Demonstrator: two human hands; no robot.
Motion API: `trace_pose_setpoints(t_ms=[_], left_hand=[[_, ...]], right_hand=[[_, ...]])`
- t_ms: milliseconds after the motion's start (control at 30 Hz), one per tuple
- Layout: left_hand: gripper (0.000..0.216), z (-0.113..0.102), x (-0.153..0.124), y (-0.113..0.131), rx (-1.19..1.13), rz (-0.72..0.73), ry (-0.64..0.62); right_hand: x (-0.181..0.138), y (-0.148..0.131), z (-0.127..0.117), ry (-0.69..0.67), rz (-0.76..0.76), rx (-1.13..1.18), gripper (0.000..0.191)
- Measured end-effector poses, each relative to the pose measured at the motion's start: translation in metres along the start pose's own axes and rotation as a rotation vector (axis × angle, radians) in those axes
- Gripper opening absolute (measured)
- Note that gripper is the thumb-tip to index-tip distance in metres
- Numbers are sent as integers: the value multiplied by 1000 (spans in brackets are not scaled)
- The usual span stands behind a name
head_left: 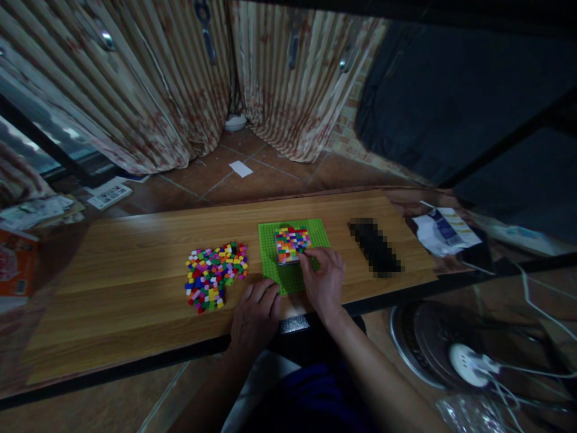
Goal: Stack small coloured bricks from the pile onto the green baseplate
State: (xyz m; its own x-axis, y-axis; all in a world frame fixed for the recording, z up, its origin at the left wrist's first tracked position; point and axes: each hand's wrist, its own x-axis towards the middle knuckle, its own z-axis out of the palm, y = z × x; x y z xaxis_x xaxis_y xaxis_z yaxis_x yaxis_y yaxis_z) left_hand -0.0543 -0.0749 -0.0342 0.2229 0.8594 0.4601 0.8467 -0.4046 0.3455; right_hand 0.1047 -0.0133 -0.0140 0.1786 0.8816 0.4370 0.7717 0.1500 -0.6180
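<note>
A green baseplate [318,233] lies on the wooden table [135,264], with a square block of multicoloured small bricks [292,243] built on it. My right hand [322,279] rests on the baseplate, its fingertips pinched against the block's front right corner. Whether a brick sits between them is too small to tell. My left hand [255,316] lies flat on the table at the baseplate's front left corner, fingers stretched out. A loose pile of coloured bricks [215,275] is spread to the left of the plate.
A dark blurred oblong object [375,247] lies right of the baseplate. White packaging [444,231] sits at the table's right end, an orange box [15,264] at the left. A fan [433,346] and cables are on the floor to the right. Curtains hang behind.
</note>
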Motion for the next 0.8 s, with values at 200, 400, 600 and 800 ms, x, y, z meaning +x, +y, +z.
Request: trace_pose_setpoints(t_ms=[200,400,600,800], left_hand=[[19,-1,1,0,1,4,-1],[19,-1,0,0,2,17,8],[19,2,-1,-1,-11,-7,-14],[18,1,-1,0,1,1,-2]], right_hand=[[2,-6,-1,2,5,-32,22],[4,-9,-3,12,13,-69,18],[2,4,-9,30,128,149,21],[1,7,2,60,244,276,23]])
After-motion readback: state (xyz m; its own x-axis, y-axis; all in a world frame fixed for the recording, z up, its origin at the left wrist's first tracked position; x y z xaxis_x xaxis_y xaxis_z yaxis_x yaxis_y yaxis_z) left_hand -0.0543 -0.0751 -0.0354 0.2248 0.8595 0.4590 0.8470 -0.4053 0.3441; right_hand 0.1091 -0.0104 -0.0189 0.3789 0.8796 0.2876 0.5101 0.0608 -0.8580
